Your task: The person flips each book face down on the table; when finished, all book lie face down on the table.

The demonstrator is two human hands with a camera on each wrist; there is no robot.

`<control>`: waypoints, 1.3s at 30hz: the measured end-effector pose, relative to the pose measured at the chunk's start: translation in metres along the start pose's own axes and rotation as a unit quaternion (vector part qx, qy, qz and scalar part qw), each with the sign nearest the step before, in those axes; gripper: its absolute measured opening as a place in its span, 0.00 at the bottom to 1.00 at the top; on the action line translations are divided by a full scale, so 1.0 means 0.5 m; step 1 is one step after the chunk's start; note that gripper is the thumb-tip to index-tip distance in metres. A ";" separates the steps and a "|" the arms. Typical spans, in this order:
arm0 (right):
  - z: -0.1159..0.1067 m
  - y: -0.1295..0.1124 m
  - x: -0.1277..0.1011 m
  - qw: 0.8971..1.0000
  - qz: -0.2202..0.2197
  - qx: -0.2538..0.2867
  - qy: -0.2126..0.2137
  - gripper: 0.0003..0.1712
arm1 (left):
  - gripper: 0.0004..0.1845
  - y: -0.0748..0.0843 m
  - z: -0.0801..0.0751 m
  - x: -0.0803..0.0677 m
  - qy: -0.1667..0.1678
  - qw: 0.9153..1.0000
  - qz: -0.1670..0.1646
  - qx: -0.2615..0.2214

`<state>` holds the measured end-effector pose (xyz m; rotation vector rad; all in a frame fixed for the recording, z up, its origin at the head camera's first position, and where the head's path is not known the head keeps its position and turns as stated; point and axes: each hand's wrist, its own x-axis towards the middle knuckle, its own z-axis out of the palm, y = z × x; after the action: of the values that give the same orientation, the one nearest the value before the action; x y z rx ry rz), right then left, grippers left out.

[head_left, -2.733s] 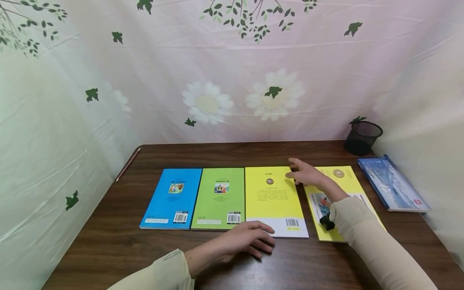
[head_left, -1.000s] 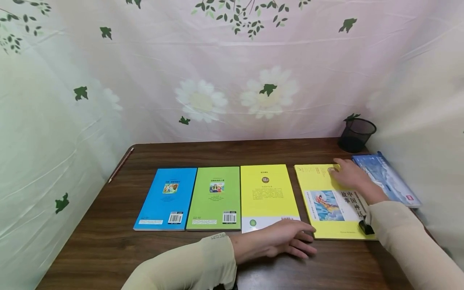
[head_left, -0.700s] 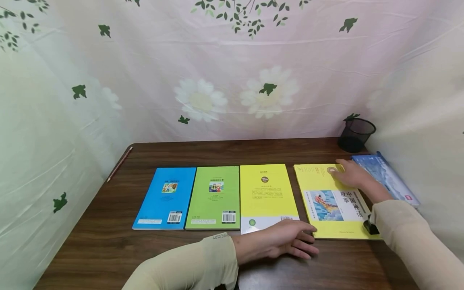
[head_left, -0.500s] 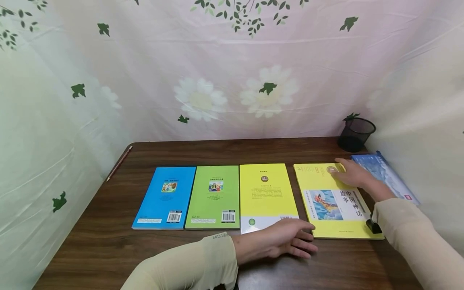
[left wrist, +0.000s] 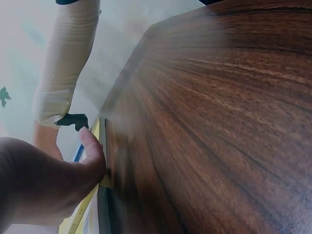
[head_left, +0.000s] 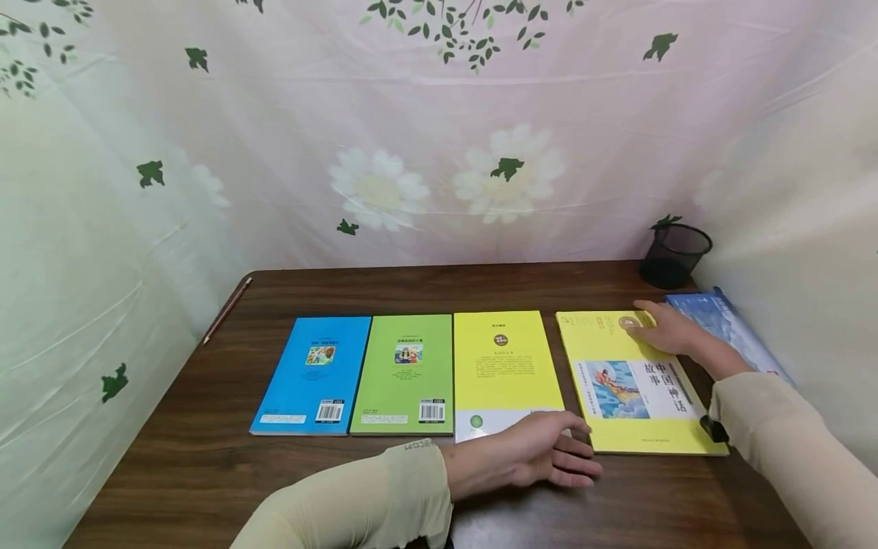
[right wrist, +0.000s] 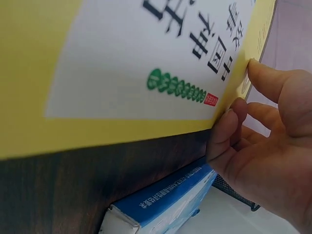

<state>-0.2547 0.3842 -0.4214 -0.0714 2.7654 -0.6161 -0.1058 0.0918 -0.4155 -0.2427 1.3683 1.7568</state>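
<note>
A person's right hand (head_left: 668,332) rests on the far right corner of a yellow picture book (head_left: 634,381) lying flat on the wooden bench (head_left: 206,465), fingers curled at the book's edge with the thumb on the cover. The left hand (head_left: 542,457), fingers relaxed and spread, lies on the bench, its fingertips touching the book's near left corner. A blue book (head_left: 730,332) sits just beside the right hand.
</note>
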 end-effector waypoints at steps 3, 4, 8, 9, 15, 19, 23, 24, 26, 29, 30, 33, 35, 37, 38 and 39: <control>0.000 0.003 0.000 1.000 0.000 0.003 0.002 0.51 | 0.13 -0.002 0.002 0.000 0.004 1.000 0.007 -0.009; 0.000 0.003 0.000 1.000 0.000 0.004 0.002 0.51 | 0.12 -0.002 0.003 -0.001 0.005 1.000 0.008 -0.014; 0.001 0.003 -0.002 1.000 -0.004 0.001 0.006 0.50 | 0.11 -0.002 0.008 -0.001 0.009 0.999 0.007 -0.034; 0.001 0.003 -0.002 1.000 -0.004 0.001 0.006 0.50 | 0.11 -0.002 0.009 -0.001 0.010 0.999 0.006 -0.039; 0.000 0.002 -0.003 1.000 -0.003 0.000 -0.001 0.50 | 0.11 0.000 0.015 -0.002 0.019 0.999 0.008 -0.048; 0.001 0.004 -0.001 1.000 -0.004 -0.001 -0.005 0.51 | 0.12 0.002 0.018 -0.001 0.014 0.998 -0.002 -0.057; 0.002 0.007 -0.001 1.000 -0.006 -0.002 -0.002 0.51 | 0.13 0.005 0.023 -0.001 0.012 0.997 -0.010 -0.073; 0.002 0.007 -0.001 1.000 -0.007 -0.002 0.000 0.51 | 0.14 0.006 0.025 -0.001 0.014 0.997 -0.012 -0.077; 0.002 0.007 -0.002 1.000 -0.007 -0.003 0.003 0.50 | 0.15 0.008 0.028 -0.002 0.018 0.996 -0.012 -0.089; 0.003 0.006 -0.002 1.000 -0.003 -0.001 0.003 0.51 | 0.16 0.010 0.033 -0.002 0.027 0.994 -0.011 -0.105; 0.003 0.005 -0.002 1.000 -0.001 -0.001 0.002 0.51 | 0.16 0.010 0.035 -0.002 0.029 0.994 -0.011 -0.109; 0.003 0.002 -0.004 1.000 0.003 -0.001 0.001 0.52 | 0.17 0.010 0.040 -0.004 0.035 0.993 -0.008 -0.114; 0.003 0.001 -0.004 1.000 0.002 -0.005 0.004 0.52 | 0.16 0.010 0.045 -0.005 0.040 0.993 -0.007 -0.113; 0.002 0.001 -0.004 1.000 -0.001 -0.010 0.008 0.52 | 0.16 0.009 0.050 -0.005 0.042 0.993 -0.002 -0.110; 0.002 0.002 -0.004 1.000 -0.002 -0.013 0.009 0.51 | 0.15 0.008 0.053 -0.005 0.042 0.993 0.000 -0.107; 0.002 0.002 -0.004 1.000 -0.005 -0.016 0.012 0.51 | 0.14 0.008 0.055 -0.005 0.044 0.994 0.002 -0.105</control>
<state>-0.2527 0.3850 -0.4220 -0.0858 2.7989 -0.5803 -0.0976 0.1144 -0.4009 -0.4357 1.2454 1.9138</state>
